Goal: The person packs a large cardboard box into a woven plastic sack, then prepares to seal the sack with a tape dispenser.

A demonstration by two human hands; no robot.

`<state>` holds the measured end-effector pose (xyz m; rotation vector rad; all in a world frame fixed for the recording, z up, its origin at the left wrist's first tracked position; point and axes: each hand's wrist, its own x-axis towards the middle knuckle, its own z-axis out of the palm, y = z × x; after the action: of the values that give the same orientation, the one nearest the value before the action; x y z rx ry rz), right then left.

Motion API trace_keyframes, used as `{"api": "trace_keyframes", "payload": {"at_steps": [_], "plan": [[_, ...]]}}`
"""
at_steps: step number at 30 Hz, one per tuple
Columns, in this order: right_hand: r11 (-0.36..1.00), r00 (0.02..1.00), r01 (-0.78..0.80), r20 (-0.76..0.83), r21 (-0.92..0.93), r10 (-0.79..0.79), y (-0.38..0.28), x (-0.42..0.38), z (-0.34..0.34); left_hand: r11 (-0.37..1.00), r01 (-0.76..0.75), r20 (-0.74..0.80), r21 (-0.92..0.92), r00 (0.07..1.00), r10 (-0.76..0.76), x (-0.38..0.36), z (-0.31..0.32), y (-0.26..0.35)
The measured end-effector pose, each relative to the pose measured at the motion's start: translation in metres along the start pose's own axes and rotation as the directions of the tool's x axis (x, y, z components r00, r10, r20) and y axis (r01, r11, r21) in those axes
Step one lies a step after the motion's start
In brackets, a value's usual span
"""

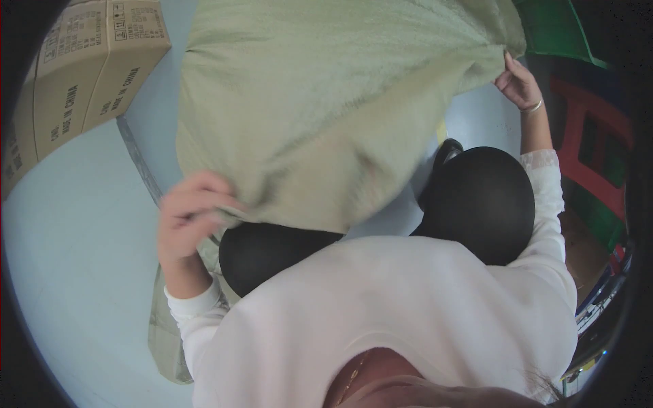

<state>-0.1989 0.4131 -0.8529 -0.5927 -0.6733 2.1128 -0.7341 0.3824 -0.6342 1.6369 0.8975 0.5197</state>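
A large piece of pale green cloth [320, 102] spreads in front of me, wrinkled along its near edge and partly over my bent legs. My left hand [194, 214], slightly blurred, pinches the cloth's near left corner beside my knee. At the far right, my right hand [518, 83] is raised and grips the cloth's right edge between thumb and fingers. Between the two hands the material sags in loose folds. More green fabric [166, 333] lies on the floor beside my left leg, and whether it belongs to the same piece is hidden.
Brown cardboard boxes [88, 75] printed "MADE IN CHINA" stand at the upper left. Under me is a pale blue-grey floor [68, 251] with a dark strip [139, 160]. On the right are a red plastic frame [592, 136] and a green plastic object [561, 30].
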Motion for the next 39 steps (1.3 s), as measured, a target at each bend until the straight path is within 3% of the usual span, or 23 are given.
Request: {"api": "trace_keyframes", "payload": {"at_steps": [2, 3, 5, 6, 9, 11, 12, 14, 15, 16, 17, 18, 19, 21, 23, 27, 29, 30, 32, 33, 37, 38, 39], "plan": [[0.978, 0.978, -0.163, -0.155, -0.132, 0.142, 0.008, -0.004, 0.011, 0.991, 0.043, 0.335, 0.125, 0.938, -0.084, 0.007, 0.025, -0.012], [0.965, 0.966, -0.199, -0.2, -0.169, 0.164, 0.015, -0.002, 0.013, 0.987, 0.035, 0.414, 0.16, 0.905, -0.099, 0.01, 0.035, -0.021], [0.91, 0.892, -0.385, -0.317, -0.155, 0.324, 0.04, 0.007, 0.018, 0.949, 0.086, 0.618, 0.304, 0.74, -0.265, 0.013, 0.049, -0.044], [0.894, 0.869, -0.419, -0.355, -0.159, 0.345, 0.049, 0.008, 0.024, 0.936, 0.071, 0.66, 0.343, 0.691, -0.295, 0.009, 0.06, -0.055], [0.889, 0.789, -0.452, -0.498, -0.074, 0.36, 0.069, 0.012, 0.039, 0.664, -0.165, 0.625, 0.729, 0.557, -0.547, -0.002, 0.094, -0.083], [0.883, 0.799, -0.433, -0.532, -0.184, 0.281, 0.08, 0.013, 0.046, 0.668, -0.139, 0.663, 0.731, 0.378, -0.646, 0.007, 0.108, -0.06], [0.884, 0.809, -0.412, -0.535, -0.223, 0.242, 0.08, 0.017, 0.047, 0.655, -0.142, 0.658, 0.742, 0.342, -0.671, 0.02, 0.108, -0.044], [0.879, 0.81, -0.42, -0.53, -0.225, 0.251, 0.078, 0.029, 0.049, 0.905, 0.069, 0.833, 0.42, 0.367, -0.415, 0.058, 0.088, -0.002], [0.881, 0.814, -0.415, -0.525, -0.225, 0.249, 0.081, 0.031, 0.05, 0.937, 0.116, 0.856, 0.329, 0.382, -0.348, 0.071, 0.083, 0.012], [0.878, 0.812, -0.425, -0.52, -0.219, 0.263, 0.081, 0.033, 0.05, 0.96, 0.016, 0.727, 0.281, 0.65, -0.224, 0.085, 0.078, 0.02], [0.874, 0.81, -0.436, -0.517, -0.213, 0.278, 0.082, 0.034, 0.05, 0.961, -0.101, 0.533, 0.259, 0.845, -0.055, 0.098, 0.074, 0.028], [0.874, 0.813, -0.435, -0.512, -0.214, 0.279, 0.081, 0.034, 0.051, 0.95, -0.166, 0.417, 0.265, 0.908, 0.043, 0.113, 0.071, 0.025], [0.874, 0.812, -0.438, -0.51, -0.212, 0.283, 0.079, 0.034, 0.053, 0.851, -0.221, 0.285, 0.477, 0.954, 0.088, 0.13, 0.069, 0.01], [0.874, 0.816, -0.439, -0.5, -0.21, 0.29, 0.078, 0.035, 0.053, 0.617, -0.211, 0.1, 0.759, 0.973, 0.209, 0.155, 0.069, -0.016], [0.817, 0.81, -0.502, -0.483, -0.282, 0.331, 0.072, 0.038, 0.045, 0.415, -0.174, 0.09, 0.893, 0.973, 0.214, 0.16, 0.087, -0.039], [0.713, 0.892, -0.448, -0.32, -0.54, 0.318, 0.02, 0.035, 0.029, 0.348, -0.162, 0.104, 0.923, 0.978, 0.179, 0.159, 0.095, -0.054], [0.729, 0.916, -0.116, -0.357, -0.674, -0.184, -0.021, 0.04, 0.044, 0.357, -0.155, 0.108, 0.921, 0.983, 0.147, 0.159, 0.095, -0.054], [0.699, 0.882, -0.033, -0.35, -0.714, -0.315, -0.046, 0.048, 0.066, 0.357, -0.158, 0.111, 0.921, 0.983, 0.149, 0.161, 0.095, -0.053], [0.457, 0.756, 0.218, -0.147, -0.862, -0.638, -0.096, 0.075, 0.137, 0.367, -0.155, 0.108, 0.917, 0.983, 0.145, 0.163, 0.098, -0.052], [0.381, 0.709, 0.271, -0.084, -0.884, -0.7, -0.111, 0.09, 0.167, 0.369, -0.152, 0.106, 0.917, 0.984, 0.143, 0.164, 0.099, -0.053], [-0.064, 0.652, 0.49, 0.414, -0.869, -0.636, -0.115, 0.165, 0.296, 0.352, -0.171, 0.107, 0.92, 0.975, 0.194, 0.165, 0.095, -0.051], [-0.272, 0.708, 0.185, 0.32, -0.945, -0.63, -0.112, 0.187, 0.308, 0.372, -0.159, 0.106, 0.914, 0.981, 0.16, 0.164, 0.096, -0.052], [-0.371, 0.722, 0.029, 0.276, -0.928, -0.635, -0.115, 0.209, 0.309, 0.38, -0.146, 0.096, 0.913, 0.985, 0.145, 0.165, 0.096, -0.052]]}}
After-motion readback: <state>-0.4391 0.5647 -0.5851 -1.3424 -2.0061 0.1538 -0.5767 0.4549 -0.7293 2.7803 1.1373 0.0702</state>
